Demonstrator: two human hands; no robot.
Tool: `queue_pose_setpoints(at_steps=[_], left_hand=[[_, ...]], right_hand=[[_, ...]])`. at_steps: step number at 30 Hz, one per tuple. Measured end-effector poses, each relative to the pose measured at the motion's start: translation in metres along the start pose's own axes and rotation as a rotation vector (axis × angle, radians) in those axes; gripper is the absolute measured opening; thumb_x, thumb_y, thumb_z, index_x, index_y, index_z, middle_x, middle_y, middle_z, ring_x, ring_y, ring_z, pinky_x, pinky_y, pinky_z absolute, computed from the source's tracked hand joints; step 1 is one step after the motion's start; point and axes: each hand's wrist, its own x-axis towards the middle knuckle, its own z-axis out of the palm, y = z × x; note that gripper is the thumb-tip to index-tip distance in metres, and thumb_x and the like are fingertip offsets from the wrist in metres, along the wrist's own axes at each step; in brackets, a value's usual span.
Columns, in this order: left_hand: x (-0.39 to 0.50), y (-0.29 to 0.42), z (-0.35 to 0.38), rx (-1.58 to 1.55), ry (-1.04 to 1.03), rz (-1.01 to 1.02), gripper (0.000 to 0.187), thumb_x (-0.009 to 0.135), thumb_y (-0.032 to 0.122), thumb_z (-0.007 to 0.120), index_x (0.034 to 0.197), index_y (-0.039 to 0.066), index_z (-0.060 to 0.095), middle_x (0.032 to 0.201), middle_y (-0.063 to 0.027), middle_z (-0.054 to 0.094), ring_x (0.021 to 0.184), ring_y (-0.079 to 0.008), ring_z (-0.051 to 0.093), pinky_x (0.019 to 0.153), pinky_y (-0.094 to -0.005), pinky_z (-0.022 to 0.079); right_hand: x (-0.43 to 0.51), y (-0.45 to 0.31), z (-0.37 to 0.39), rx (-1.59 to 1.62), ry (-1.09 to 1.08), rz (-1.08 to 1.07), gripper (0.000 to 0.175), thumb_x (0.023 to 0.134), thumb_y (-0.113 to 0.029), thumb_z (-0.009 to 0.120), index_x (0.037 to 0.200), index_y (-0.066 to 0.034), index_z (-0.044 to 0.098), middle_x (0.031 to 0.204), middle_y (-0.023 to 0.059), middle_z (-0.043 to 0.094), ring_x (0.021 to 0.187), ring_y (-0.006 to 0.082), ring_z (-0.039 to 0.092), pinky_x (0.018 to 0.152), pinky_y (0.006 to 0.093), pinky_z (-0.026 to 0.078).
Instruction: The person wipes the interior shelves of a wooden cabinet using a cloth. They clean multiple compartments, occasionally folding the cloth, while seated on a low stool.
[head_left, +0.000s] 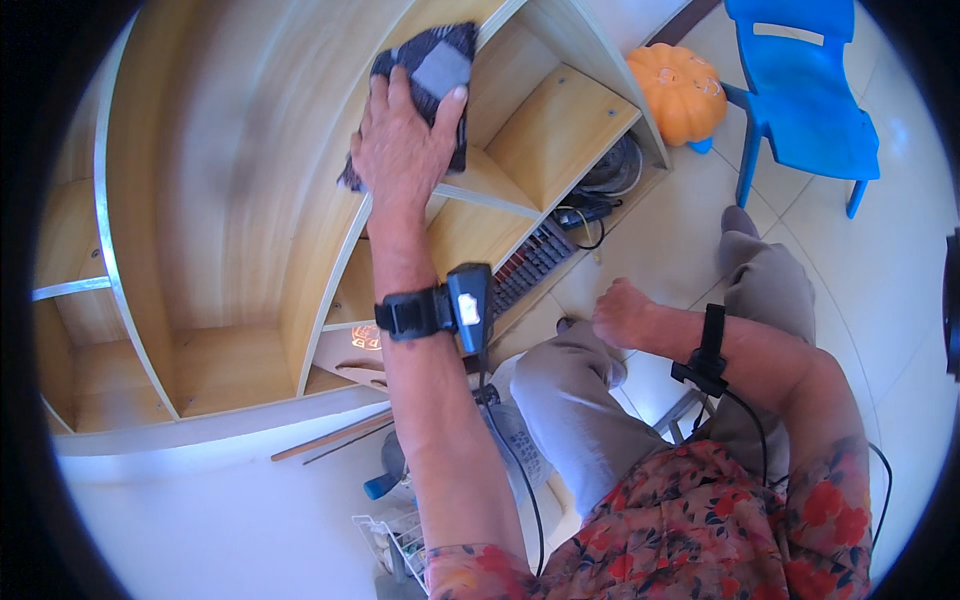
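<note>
My left hand (405, 139) lies over a folded dark cloth with pale grey patches (442, 64), its thumb along the right side. The cloth is against the edge of an upright panel in the wooden shelf unit (300, 315). Part of the cloth is hidden under the palm. Lower right, my right hand (624, 311) hangs above the floor near my knees, fingers curled in, and no object shows in it. Each forearm wears a black strap, the left with a black device (469, 307) and a cable.
An abacus (532, 262) and some black cabled items (589, 210) sit in the lowest shelf compartments. Beyond the unit's end are an orange pumpkin-shaped object (675, 94) and a blue plastic chair (810, 90) on the tiled floor. A white wire rack (397, 540) stands below left.
</note>
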Motion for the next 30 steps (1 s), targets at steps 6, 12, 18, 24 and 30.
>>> queue_pose_setpoints(at_steps=[6, 12, 18, 24, 30], left_hand=[[0.033, 0.035, 0.010, -0.009, 0.055, 0.087, 0.084, 0.079, 0.070, 0.042, 0.135, 0.007, 0.042, 0.138, -0.0190, 0.041, 0.125, -0.0349, 0.043, 0.101, -0.0434, 0.036], [0.031, 0.040, -0.004, -0.016, -0.027, 0.073, 0.073, 0.084, 0.060, 0.046, 0.138, 0.012, 0.038, 0.139, -0.0203, 0.040, 0.124, -0.0345, 0.044, 0.100, -0.0470, 0.036], [0.014, 0.018, -0.003, -0.024, 0.012, 0.128, 0.071, 0.083, 0.058, 0.050, 0.138, 0.015, 0.038, 0.138, -0.0198, 0.041, 0.122, -0.0346, 0.045, 0.100, -0.0473, 0.036], [-0.023, -0.031, -0.005, -0.062, 0.091, 0.158, 0.066, 0.083, 0.055, 0.052, 0.133, 0.013, 0.046, 0.136, -0.0180, 0.044, 0.123, -0.0340, 0.045, 0.100, -0.0431, 0.036], [-0.074, -0.097, -0.027, -0.127, -0.010, -0.001, 0.064, 0.081, 0.048, 0.058, 0.134, 0.014, 0.045, 0.138, -0.0185, 0.042, 0.124, -0.0348, 0.044, 0.103, -0.0446, 0.032]], right_hand=[[0.015, 0.001, 0.010, -0.011, -0.050, -0.012, 0.017, 0.077, -0.019, 0.059, 0.086, -0.0146, 0.072, 0.087, 0.0025, 0.069, 0.084, 0.0211, 0.064, 0.068, 0.0376, 0.044], [0.017, 0.001, 0.016, -0.016, -0.082, -0.016, 0.012, 0.074, -0.017, 0.060, 0.078, -0.0132, 0.071, 0.081, 0.0029, 0.068, 0.080, 0.0202, 0.064, 0.065, 0.0363, 0.044], [0.021, 0.006, 0.017, -0.048, -0.066, 0.005, 0.017, 0.078, -0.018, 0.058, 0.086, -0.0131, 0.073, 0.086, 0.0035, 0.069, 0.082, 0.0216, 0.065, 0.064, 0.0372, 0.045], [0.026, 0.004, 0.018, -0.033, -0.106, 0.010, 0.014, 0.075, -0.016, 0.059, 0.083, -0.0117, 0.070, 0.087, 0.0061, 0.068, 0.085, 0.0229, 0.065, 0.069, 0.0380, 0.048], [0.027, 0.002, 0.016, -0.042, -0.151, 0.014, 0.017, 0.078, -0.016, 0.058, 0.087, -0.0120, 0.071, 0.092, 0.0063, 0.069, 0.087, 0.0231, 0.066, 0.070, 0.0383, 0.048]])
